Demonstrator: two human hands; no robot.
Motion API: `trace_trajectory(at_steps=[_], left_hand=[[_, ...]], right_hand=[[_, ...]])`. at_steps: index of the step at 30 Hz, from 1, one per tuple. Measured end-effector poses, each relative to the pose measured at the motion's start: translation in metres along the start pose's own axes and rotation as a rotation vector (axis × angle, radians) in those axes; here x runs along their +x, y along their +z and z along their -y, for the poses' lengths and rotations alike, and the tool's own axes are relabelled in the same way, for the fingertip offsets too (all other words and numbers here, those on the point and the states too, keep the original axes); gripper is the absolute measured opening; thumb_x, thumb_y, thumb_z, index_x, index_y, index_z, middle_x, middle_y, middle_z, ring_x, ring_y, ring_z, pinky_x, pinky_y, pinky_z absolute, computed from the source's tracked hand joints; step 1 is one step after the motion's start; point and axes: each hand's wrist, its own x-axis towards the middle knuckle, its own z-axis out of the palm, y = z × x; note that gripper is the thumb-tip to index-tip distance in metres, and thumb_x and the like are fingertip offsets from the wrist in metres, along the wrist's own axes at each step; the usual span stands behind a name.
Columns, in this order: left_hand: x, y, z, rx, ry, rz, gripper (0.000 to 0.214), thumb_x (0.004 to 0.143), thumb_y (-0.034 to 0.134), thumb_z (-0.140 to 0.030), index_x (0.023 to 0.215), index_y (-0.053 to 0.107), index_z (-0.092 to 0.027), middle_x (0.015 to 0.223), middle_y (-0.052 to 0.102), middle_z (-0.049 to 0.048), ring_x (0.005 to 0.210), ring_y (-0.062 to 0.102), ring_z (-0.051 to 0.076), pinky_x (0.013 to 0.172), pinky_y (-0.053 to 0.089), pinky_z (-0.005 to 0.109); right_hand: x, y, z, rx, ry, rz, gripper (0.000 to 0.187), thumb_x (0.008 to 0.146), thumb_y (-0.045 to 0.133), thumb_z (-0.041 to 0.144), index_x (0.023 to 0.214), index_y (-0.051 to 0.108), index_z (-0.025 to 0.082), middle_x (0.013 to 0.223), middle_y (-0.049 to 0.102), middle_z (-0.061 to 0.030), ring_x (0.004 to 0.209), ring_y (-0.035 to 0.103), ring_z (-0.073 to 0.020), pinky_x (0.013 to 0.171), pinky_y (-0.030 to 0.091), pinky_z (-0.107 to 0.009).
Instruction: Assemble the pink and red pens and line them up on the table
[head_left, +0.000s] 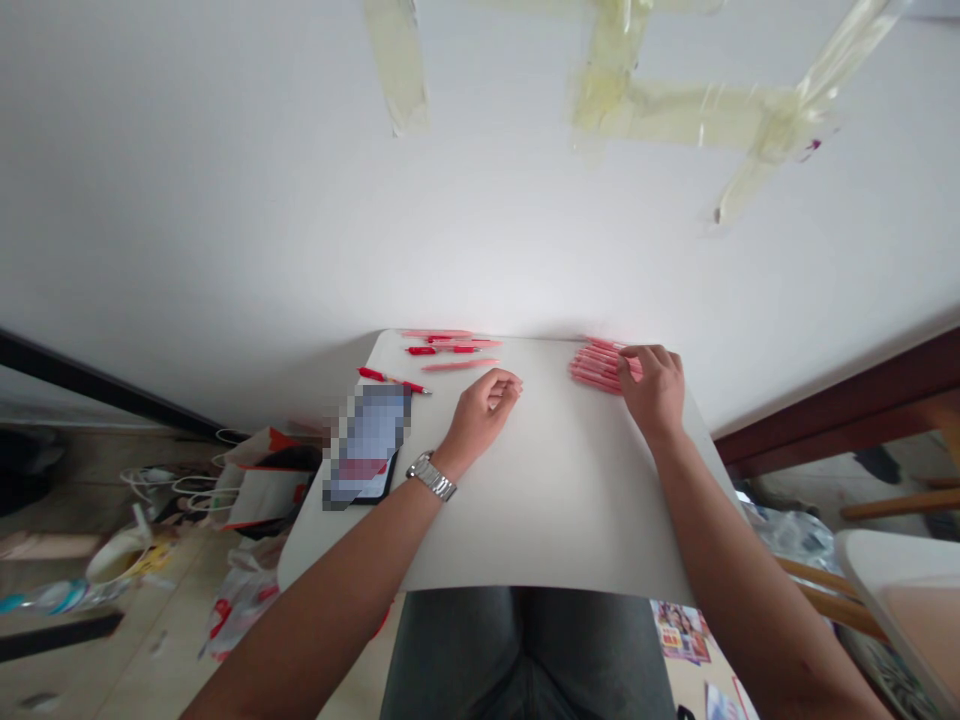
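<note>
White desk [540, 500] surface stretches between the forearms [712, 540], from near edge to wall [487, 230]. By the far edge, the right hand [654, 388] touches bundled pink pens [595, 368]; I cannot tell whether its fingers pinch any. The left hand [484, 415], fingers loosely curled, is near a lone pen [460, 366].

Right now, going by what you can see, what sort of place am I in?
Probably a room in a home, though I can't be certain: a small white table with pink pens on it stands against a white wall, and a plastic bottle lies on the floor.
</note>
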Motion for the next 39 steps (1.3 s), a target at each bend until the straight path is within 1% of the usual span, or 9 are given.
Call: trace_trajectory(at_steps=[3, 7, 9, 11, 13, 17, 20, 26, 39], left_hand=[[0.0, 0.0, 0.0, 0.008, -0.006, -0.001, 0.024, 0.099, 0.065, -0.043, 0.101, 0.068, -0.02, 0.107, 0.077, 0.0091, 0.1, 0.075, 0.02, 0.093, 0.06, 0.034], [0.001, 0.0, 0.003, 0.019, -0.007, 0.003, 0.024, 0.099, 0.064, -0.043, 0.102, 0.067, -0.019, 0.107, 0.076, 0.0087, 0.098, 0.075, 0.02, 0.091, 0.06, 0.033], [0.001, 0.0, 0.004, 0.016, -0.005, 0.001, 0.024, 0.1, 0.064, -0.043, 0.102, 0.067, -0.019, 0.107, 0.076, 0.0088, 0.098, 0.075, 0.02, 0.091, 0.06, 0.033], [0.001, 0.0, 0.004, 0.019, -0.004, -0.001, 0.024, 0.1, 0.064, -0.043, 0.102, 0.066, -0.019, 0.107, 0.077, 0.0088, 0.098, 0.075, 0.02, 0.091, 0.06, 0.033], [0.001, 0.0, 0.003, 0.028, -0.005, -0.001, 0.025, 0.1, 0.064, -0.044, 0.102, 0.067, -0.019, 0.107, 0.077, 0.0087, 0.098, 0.075, 0.02, 0.091, 0.06, 0.033], [0.001, 0.0, 0.002, 0.04, -0.01, 0.004, 0.025, 0.099, 0.064, -0.045, 0.101, 0.067, -0.02, 0.107, 0.077, 0.0085, 0.097, 0.076, 0.02, 0.09, 0.06, 0.033], [0.002, 0.0, 0.002, 0.047, -0.011, 0.01, 0.025, 0.099, 0.064, -0.045, 0.102, 0.067, -0.02, 0.107, 0.077, 0.0082, 0.098, 0.076, 0.02, 0.091, 0.06, 0.033], [0.002, -0.001, 0.005, 0.058, -0.005, 0.021, 0.026, 0.099, 0.064, -0.046, 0.102, 0.067, -0.021, 0.108, 0.077, 0.008, 0.099, 0.076, 0.021, 0.091, 0.06, 0.033], [0.001, -0.001, 0.005, 0.111, 0.003, 0.039, 0.027, 0.099, 0.064, -0.047, 0.103, 0.067, -0.021, 0.105, 0.078, 0.0073, 0.098, 0.076, 0.021, 0.091, 0.06, 0.033]], right_hand=[[0.0, -0.002, 0.011, 0.023, -0.021, -0.034, 0.017, 0.099, 0.056, 0.029, 0.098, 0.072, 0.022, 0.102, 0.075, -0.0106, 0.097, 0.061, -0.0296, 0.095, 0.045, -0.043], [-0.004, 0.0, 0.027, 0.088, -0.089, -0.009, 0.017, 0.101, 0.055, 0.029, 0.095, 0.069, 0.023, 0.098, 0.074, -0.0094, 0.095, 0.063, -0.0276, 0.093, 0.047, -0.042], [-0.007, 0.002, 0.035, 0.168, -0.127, 0.021, 0.017, 0.102, 0.055, 0.031, 0.092, 0.066, 0.023, 0.094, 0.072, -0.0083, 0.094, 0.063, -0.0261, 0.09, 0.048, -0.039], [-0.011, 0.004, 0.043, 0.267, -0.149, 0.063, 0.018, 0.103, 0.055, 0.032, 0.089, 0.063, 0.023, 0.088, 0.069, -0.0064, 0.085, 0.062, -0.0226, 0.081, 0.049, -0.035], [-0.015, 0.006, 0.051, 0.328, -0.162, 0.127, 0.023, 0.103, 0.055, 0.034, 0.084, 0.059, 0.023, 0.079, 0.064, -0.0035, 0.074, 0.057, -0.0193, 0.072, 0.046, -0.033], [-0.023, 0.008, 0.061, 0.35, -0.185, 0.236, 0.031, 0.103, 0.056, 0.036, 0.076, 0.051, 0.023, 0.071, 0.057, -0.0005, 0.064, 0.051, -0.0161, 0.063, 0.038, -0.031], [-0.027, 0.01, 0.064, 0.377, -0.186, 0.282, 0.034, 0.103, 0.055, 0.037, 0.072, 0.047, 0.023, 0.067, 0.054, 0.0005, 0.061, 0.048, -0.015, 0.061, 0.034, -0.031], [-0.03, 0.015, 0.063, 0.429, -0.154, 0.364, 0.036, 0.102, 0.056, 0.039, 0.071, 0.049, 0.023, 0.065, 0.055, 0.0006, 0.059, 0.047, -0.0145, 0.059, 0.033, -0.03], [-0.032, 0.012, 0.063, 0.538, -0.208, 0.411, 0.034, 0.1, 0.054, 0.038, 0.069, 0.049, 0.023, 0.065, 0.052, 0.0006, 0.059, 0.044, -0.0142, 0.059, 0.034, -0.03]])
